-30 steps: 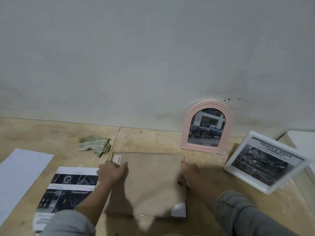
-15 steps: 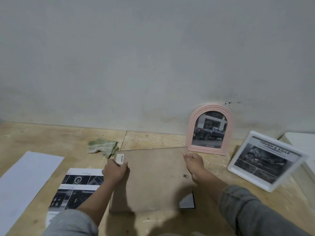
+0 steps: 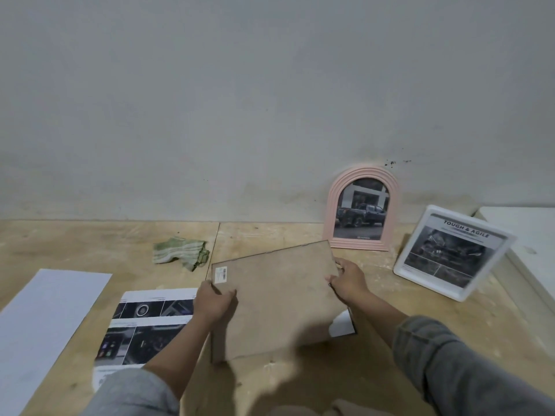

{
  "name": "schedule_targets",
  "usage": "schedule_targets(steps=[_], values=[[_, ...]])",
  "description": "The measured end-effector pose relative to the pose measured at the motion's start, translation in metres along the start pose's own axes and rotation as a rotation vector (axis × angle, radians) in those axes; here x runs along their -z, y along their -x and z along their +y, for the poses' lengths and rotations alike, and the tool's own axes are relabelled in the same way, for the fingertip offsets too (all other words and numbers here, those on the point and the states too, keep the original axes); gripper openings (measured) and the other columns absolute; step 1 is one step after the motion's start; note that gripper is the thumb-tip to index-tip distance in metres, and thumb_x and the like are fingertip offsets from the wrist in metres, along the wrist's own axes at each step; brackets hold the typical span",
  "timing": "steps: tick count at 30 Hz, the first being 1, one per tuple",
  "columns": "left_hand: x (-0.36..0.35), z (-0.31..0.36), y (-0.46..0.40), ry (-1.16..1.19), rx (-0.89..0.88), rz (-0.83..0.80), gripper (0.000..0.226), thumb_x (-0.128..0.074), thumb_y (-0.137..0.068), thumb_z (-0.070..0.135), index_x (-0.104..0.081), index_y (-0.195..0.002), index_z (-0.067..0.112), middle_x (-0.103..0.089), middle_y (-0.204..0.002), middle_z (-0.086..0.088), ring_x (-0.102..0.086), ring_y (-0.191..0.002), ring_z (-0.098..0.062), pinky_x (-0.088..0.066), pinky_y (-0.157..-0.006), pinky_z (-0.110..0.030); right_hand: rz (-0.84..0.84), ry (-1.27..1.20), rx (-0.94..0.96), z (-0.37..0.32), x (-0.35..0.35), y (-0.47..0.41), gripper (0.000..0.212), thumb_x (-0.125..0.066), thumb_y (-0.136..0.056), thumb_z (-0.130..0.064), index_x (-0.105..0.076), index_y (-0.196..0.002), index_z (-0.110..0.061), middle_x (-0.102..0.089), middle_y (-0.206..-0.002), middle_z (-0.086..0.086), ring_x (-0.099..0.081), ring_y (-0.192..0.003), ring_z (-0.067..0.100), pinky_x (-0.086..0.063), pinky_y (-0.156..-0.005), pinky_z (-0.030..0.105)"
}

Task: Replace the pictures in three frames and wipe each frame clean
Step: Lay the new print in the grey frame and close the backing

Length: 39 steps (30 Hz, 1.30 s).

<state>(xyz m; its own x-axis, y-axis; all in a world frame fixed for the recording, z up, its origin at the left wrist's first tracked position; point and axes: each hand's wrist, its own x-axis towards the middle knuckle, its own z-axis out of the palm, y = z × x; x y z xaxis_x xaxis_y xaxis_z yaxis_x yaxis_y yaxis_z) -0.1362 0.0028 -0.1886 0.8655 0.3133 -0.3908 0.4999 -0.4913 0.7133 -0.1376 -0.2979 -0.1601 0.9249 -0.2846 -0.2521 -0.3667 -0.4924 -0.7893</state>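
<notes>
Clearly you had the third frame (image 3: 276, 298) face down and tipped up off the wooden table (image 3: 90, 244), its brown backing board toward you. Your left hand (image 3: 214, 301) gripped the left edge just below the barcode sticker (image 3: 221, 274), thumb curled over the board. Your right hand (image 3: 348, 280) pinched the right edge near the far corner. Something white (image 3: 341, 324) showed under the near right corner; whether it was a sheet or the frame's own front, I could not tell.

The pink arched frame (image 3: 362, 208) leaned against the wall and the white frame (image 3: 453, 250) stood tilted to its right, both with car pictures in them. A printed sheet (image 3: 144, 322) lay just left of your left hand, a blank sheet (image 3: 45, 319) further left, and the green cloth (image 3: 180, 253) lay behind them.

My worry was the grip: both hands held only edges, so the board or the glass could have slid out if the tabs were loose. Swinging the far corner wide might also have knocked the pink frame, which stood near it.
</notes>
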Motion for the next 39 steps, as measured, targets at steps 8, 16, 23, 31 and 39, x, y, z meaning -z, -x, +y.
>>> schedule_targets(steps=[8,16,23,31,39], values=[[-0.015,-0.021,0.016,-0.213,-0.130,-0.077,0.055,-0.073,-0.061,0.048,-0.051,-0.098,0.014,-0.059,-0.099,-0.008,-0.057,-0.095,-0.030,-0.050,-0.087,-0.041,-0.089,0.188,-0.069,0.028,-0.019,0.026,0.066,-0.064,-0.086,-0.016,-0.032,-0.143,-0.012,-0.051,-0.134,0.010,-0.048,-0.122,0.029,-0.040,-0.099,0.033],[-0.017,-0.034,0.021,-0.180,-0.192,-0.084,0.054,-0.071,-0.061,0.040,-0.054,-0.104,0.012,-0.058,-0.105,-0.007,-0.058,-0.100,-0.026,-0.051,-0.089,-0.039,-0.200,0.408,-0.146,0.046,-0.041,0.036,0.088,-0.061,-0.088,-0.031,-0.004,-0.149,-0.004,-0.006,-0.156,0.017,-0.013,-0.144,0.031,-0.019,-0.114,0.035],[-0.013,-0.028,0.040,-0.187,-0.003,0.065,0.023,-0.064,-0.077,0.019,-0.050,-0.091,0.008,-0.058,-0.103,-0.017,-0.058,-0.096,-0.035,-0.047,-0.081,-0.036,-0.013,0.517,-0.190,0.048,-0.058,0.046,0.072,-0.055,-0.089,-0.042,-0.026,-0.145,-0.008,-0.029,-0.144,0.020,-0.033,-0.131,0.034,-0.033,-0.106,0.036],[0.005,-0.020,0.040,0.096,0.006,-0.039,0.011,-0.062,-0.083,0.009,-0.058,-0.073,0.009,-0.061,-0.075,-0.007,-0.058,-0.080,-0.026,-0.041,-0.070,-0.030,0.165,0.352,-0.379,0.043,-0.056,0.045,0.064,-0.061,-0.084,-0.043,-0.038,-0.137,-0.016,-0.041,-0.131,0.019,-0.042,-0.117,0.036,-0.036,-0.097,0.037],[0.063,0.050,0.084,0.768,-0.149,-0.207,0.029,-0.050,-0.090,-0.009,-0.055,-0.114,0.006,-0.069,-0.088,-0.006,-0.066,-0.069,-0.013,-0.054,-0.061,-0.025,0.114,-0.362,-0.346,-0.002,-0.044,0.036,0.020,-0.062,-0.086,-0.023,-0.066,-0.095,-0.006,-0.068,-0.098,0.017,-0.062,-0.081,0.027,-0.049,-0.072,0.032]])
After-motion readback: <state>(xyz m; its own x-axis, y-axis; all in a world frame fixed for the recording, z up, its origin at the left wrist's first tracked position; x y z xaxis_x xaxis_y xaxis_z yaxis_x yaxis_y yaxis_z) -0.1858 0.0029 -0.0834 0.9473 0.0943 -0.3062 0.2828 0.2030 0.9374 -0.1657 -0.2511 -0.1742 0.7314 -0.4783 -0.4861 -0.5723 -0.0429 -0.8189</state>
